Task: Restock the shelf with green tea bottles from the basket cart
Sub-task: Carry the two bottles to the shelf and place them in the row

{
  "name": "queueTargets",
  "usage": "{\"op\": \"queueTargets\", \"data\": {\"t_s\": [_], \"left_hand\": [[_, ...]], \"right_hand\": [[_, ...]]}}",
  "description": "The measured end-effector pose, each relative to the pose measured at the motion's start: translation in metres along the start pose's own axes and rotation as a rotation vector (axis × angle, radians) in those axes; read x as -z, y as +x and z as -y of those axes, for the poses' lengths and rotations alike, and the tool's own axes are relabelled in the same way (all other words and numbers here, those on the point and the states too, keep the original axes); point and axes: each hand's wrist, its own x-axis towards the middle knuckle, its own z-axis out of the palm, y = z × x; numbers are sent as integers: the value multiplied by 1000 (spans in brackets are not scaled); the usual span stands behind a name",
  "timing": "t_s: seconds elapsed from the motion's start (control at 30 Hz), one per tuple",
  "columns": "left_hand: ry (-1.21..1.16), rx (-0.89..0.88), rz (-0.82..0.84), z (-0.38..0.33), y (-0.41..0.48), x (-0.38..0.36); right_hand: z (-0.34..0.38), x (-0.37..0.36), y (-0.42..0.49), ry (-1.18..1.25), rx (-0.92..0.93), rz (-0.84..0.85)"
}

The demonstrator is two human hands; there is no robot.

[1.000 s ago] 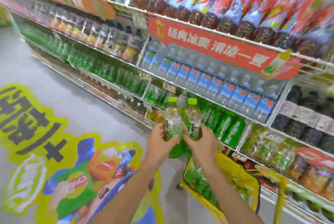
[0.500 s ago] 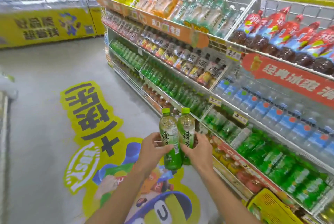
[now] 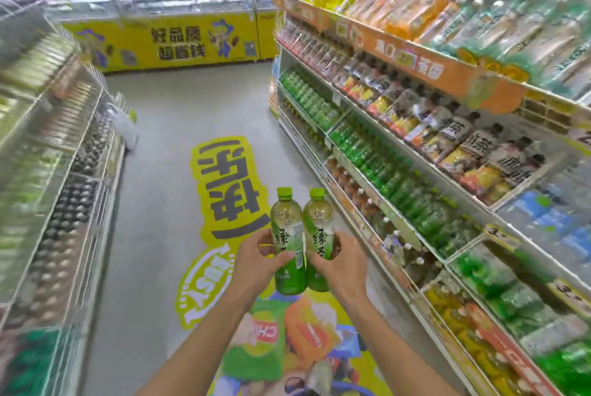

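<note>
Two green tea bottles with light green caps stand upright side by side in front of me over the aisle floor. My left hand (image 3: 256,263) grips the left green tea bottle (image 3: 287,235) around its label. My right hand (image 3: 340,263) grips the right green tea bottle (image 3: 319,235) the same way. The two bottles touch each other. The drinks shelf (image 3: 377,203) runs along my right, with rows of green bottles (image 3: 374,155) on its middle level. The basket cart is out of view.
A second shelving unit (image 3: 64,171) lines the left side of the aisle. A yellow floor sticker (image 3: 230,191) covers the grey floor ahead. A yellow display counter (image 3: 179,43) closes the far end of the aisle. A white bag (image 3: 123,127) hangs off the left shelf.
The view has swung left from the shelf front and the yellow cart to looking down the aisle. Both hands keep the same hold on the two bottles.
</note>
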Motion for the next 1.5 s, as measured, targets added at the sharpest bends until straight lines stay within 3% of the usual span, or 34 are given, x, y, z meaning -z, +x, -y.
{"op": "queueTargets", "data": {"t_s": [0.27, 0.43, 0.67, 0.93, 1.17, 1.5], "left_hand": [[79, 0, -30, -20, 144, -12], [83, -15, 49, -36, 214, -37], [136, -2, 317, -36, 296, -113], [241, -73, 733, -12, 378, -261], [287, -147, 968, 33, 416, -373], [405, -412, 984, 177, 450, -544]], "right_hand": [[4, -43, 138, 94, -6, 11], [-3, -46, 203, 91, -48, -20], [-63, -32, 255, 98, -224, -185], [-131, 2, 284, -73, -572, -521], [-216, -11, 304, -104, -852, -761], [-427, -54, 342, -176, -810, -998]]}}
